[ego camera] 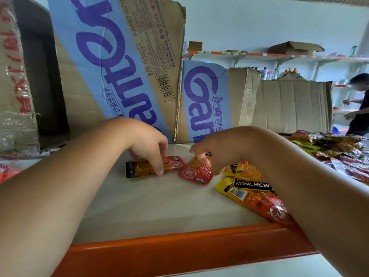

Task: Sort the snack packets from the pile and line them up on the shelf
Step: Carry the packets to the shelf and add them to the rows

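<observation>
Left grip (147, 144): fingers curled down, pinching an orange-red packet (139, 169) that lies flat on the shelf (151, 204), black end to the L. Right grip (209, 154): thumb and fingers curled onto the top end of a 2nd packet (194, 173), red end toward cam, angled; it sits just beside the 1st, corners nearly touching. Both are mid-shelf, near the back. Under the R forearm: yellow KONCHEW packets (251, 184) overlapping, one long packet (259, 200) reaching toward the orange front strip (179, 248). Far R: loose pile (335, 150) of red, green and brown packets. Behind the hands, the back of the shelf is blocked by a tall leaning water carton (119, 66), a lower torn carton (201, 100) and plain cardboard (293, 104). Taped box (14, 86) at L edge. Bg: wall shelves (279, 55) w/ bottles, another person (359, 104) at R.
</observation>
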`<action>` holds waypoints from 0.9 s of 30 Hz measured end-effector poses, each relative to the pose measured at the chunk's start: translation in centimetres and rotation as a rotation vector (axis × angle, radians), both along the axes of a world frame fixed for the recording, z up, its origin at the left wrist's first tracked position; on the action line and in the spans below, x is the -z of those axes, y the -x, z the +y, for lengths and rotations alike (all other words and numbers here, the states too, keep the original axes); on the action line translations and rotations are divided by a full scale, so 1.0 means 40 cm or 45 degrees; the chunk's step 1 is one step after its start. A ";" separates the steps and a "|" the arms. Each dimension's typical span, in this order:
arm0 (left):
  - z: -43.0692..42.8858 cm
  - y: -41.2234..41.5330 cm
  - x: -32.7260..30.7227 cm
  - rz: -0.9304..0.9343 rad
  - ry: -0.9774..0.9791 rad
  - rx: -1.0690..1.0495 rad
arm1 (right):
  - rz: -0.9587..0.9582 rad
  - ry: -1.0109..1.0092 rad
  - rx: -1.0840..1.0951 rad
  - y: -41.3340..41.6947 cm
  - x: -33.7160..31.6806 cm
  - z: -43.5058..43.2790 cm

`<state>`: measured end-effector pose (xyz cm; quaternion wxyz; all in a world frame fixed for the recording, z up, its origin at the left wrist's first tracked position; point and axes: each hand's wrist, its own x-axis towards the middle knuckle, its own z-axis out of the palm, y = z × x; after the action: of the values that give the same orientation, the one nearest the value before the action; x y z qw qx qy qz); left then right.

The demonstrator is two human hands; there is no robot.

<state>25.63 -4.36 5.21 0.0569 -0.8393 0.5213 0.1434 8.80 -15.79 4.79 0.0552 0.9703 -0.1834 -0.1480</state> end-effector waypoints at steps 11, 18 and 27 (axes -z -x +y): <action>-0.005 0.004 0.000 -0.040 -0.038 0.012 | -0.200 -0.125 0.018 0.013 0.009 -0.008; 0.008 0.004 -0.013 -0.166 0.084 0.019 | -0.275 -0.206 -0.033 0.010 0.021 -0.011; 0.081 0.052 -0.047 -0.117 0.731 -0.050 | -0.633 -0.220 0.017 0.055 -0.017 -0.035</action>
<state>23.54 -1.10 7.08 -0.1624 -0.8366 0.5211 -0.0471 6.61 -17.19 5.49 -0.0758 0.9766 -0.1845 0.0797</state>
